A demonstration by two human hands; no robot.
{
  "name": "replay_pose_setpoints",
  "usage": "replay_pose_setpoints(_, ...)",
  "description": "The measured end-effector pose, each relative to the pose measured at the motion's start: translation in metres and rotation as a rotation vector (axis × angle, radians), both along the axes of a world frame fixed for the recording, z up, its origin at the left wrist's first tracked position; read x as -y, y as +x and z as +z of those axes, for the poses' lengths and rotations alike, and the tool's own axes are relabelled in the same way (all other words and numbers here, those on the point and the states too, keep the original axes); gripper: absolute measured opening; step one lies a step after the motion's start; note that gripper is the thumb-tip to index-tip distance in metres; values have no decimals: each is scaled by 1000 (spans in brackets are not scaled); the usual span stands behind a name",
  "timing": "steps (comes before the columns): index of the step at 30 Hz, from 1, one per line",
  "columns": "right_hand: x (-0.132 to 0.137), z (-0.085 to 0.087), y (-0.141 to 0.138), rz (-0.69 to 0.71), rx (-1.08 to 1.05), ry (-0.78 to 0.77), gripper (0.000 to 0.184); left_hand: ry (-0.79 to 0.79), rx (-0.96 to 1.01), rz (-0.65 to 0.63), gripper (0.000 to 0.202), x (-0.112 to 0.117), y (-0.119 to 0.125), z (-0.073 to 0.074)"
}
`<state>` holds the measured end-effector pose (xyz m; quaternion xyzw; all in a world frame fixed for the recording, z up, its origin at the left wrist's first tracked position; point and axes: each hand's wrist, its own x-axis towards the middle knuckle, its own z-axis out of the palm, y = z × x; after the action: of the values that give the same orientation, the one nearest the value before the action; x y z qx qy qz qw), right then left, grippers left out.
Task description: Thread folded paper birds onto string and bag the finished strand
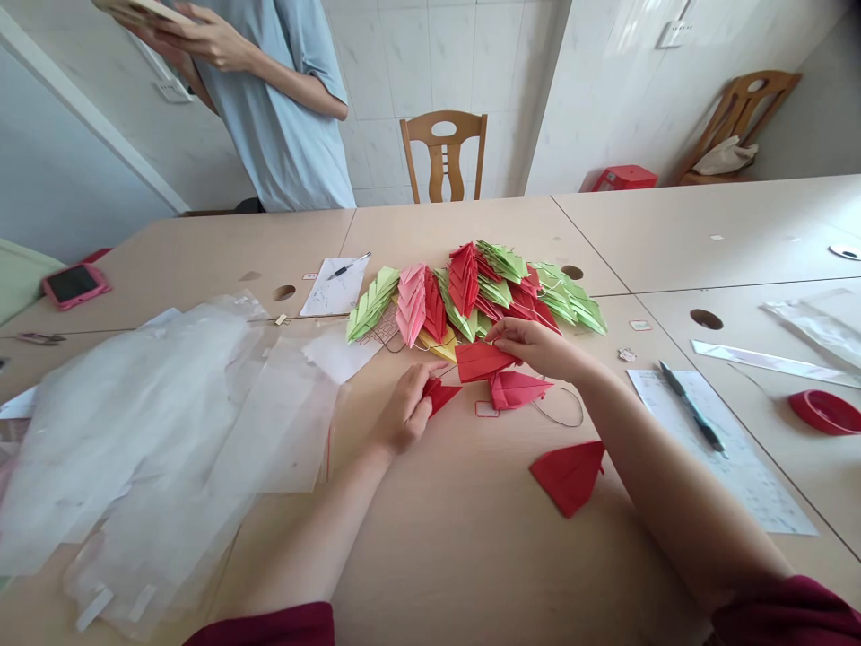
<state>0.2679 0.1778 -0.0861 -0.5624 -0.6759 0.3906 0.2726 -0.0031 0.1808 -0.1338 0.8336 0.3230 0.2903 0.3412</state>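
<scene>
One small fold (pixel 442 396), red, sits pinched in the person's left grip (pixel 407 408). The right grip (pixel 528 343) pinches a flat fold (pixel 481 362), also red, by its top edge, over the surface (pixel 444 547). Just beside it lies a pink fold (pixel 517 390), and a loose fold (pixel 569 475) lies a bit farther off. All look like paper, so they should be very light, a little stiff, and easy to crush or tear. The best place to hold one is likely a thick, folded edge, with a soft pinch; the thin tips may bend.
</scene>
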Motion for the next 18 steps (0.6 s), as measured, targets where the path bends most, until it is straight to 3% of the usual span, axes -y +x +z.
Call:
replay_pose_setpoints(4,-1,-1,1,5,-9,-10,20,-120,100,46,52,-1,-3,-4)
replay_pose_setpoints(8,0,0,1,8,-13,-25,21,-117,166,52,51,-1,-4,-4)
replay_pose_setpoints(18,1,-5,-10,10,-87,28,23,-115,54,-3,63,2,-2,0)
